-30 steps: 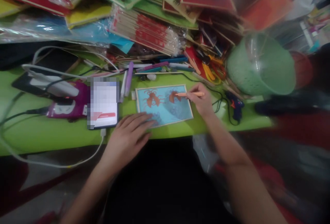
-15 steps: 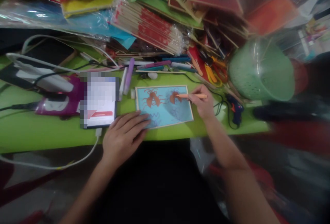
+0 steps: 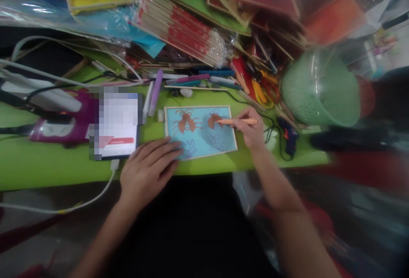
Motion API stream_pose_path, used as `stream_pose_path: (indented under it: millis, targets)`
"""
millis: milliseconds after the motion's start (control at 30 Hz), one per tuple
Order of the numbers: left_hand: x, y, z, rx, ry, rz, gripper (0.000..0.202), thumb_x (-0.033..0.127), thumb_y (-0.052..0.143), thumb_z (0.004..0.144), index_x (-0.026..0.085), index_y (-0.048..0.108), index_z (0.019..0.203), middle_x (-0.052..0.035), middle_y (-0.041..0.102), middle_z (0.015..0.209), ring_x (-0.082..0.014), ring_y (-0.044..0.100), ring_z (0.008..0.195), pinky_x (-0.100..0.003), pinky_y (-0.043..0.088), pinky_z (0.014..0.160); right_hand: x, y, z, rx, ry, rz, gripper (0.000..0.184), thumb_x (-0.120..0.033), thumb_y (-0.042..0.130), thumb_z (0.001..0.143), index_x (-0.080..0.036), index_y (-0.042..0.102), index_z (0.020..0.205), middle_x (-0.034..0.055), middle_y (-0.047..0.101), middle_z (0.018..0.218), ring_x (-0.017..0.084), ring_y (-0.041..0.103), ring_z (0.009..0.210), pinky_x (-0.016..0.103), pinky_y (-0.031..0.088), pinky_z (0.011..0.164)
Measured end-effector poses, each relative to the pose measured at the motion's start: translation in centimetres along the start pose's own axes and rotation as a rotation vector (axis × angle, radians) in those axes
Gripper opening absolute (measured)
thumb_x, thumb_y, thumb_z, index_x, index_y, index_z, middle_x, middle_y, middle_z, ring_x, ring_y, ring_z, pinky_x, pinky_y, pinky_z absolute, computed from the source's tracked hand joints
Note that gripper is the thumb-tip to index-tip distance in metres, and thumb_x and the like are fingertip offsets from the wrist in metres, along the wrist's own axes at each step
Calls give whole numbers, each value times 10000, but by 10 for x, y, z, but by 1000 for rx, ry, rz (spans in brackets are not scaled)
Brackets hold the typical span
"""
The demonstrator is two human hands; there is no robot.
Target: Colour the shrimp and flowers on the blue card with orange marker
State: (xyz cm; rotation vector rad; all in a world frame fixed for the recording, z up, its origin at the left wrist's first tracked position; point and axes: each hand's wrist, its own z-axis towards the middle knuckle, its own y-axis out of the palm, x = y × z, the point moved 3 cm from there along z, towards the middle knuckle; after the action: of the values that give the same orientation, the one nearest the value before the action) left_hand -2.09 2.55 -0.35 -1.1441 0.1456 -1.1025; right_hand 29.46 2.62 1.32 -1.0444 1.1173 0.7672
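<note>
A blue card with a pale wooden frame (image 3: 204, 139) lies on the green table. Two orange-brown beetle drawings fill its upper half, and dark outline drawings show below them. My right hand (image 3: 252, 131) pinches an orange marker (image 3: 238, 121), its tip on the body of the right beetle drawing (image 3: 214, 120). My left hand (image 3: 149, 168) lies flat with fingers stretched out, the fingertips resting on the card's lower left corner.
Left of the card lies a lit phone or tablet (image 3: 119, 126) beside a purple power strip (image 3: 57, 128). Several markers (image 3: 155, 92) lie behind it. A green basket (image 3: 319, 90), scissors (image 3: 263, 88) and a glue gun (image 3: 289, 137) are at the right; packed sticks (image 3: 182, 28) lie at the back.
The view has shifted slightly, so everything sits a little further left. The marker tip has moved slightly within the right beetle, which shows more orange-brown fill. My left hand still rests on the card.
</note>
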Motion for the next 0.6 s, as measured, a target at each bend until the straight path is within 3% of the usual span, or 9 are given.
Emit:
stream_pose_path:
  millis: [400,600]
  targets:
    - [-2,2,-3,-20,-23,3,358,200,701,944,328,695,1278,23,771,1286,-259,704,1236,-459,563,1016,0,3,0,-7,56,-3,314,-473,814,783,-250,595,762,-42,637,675,159,664,638,318,541,612]
    - [-2,2,-4,-21,-28,-7,354,200,715,936,320,700,1269,24,768,1294,-258,699,1244,-457,551,1028,3,2,-1,-24,51,-11,249,-414,802,800,-244,621,790,-42,632,693,157,659,663,315,529,630]
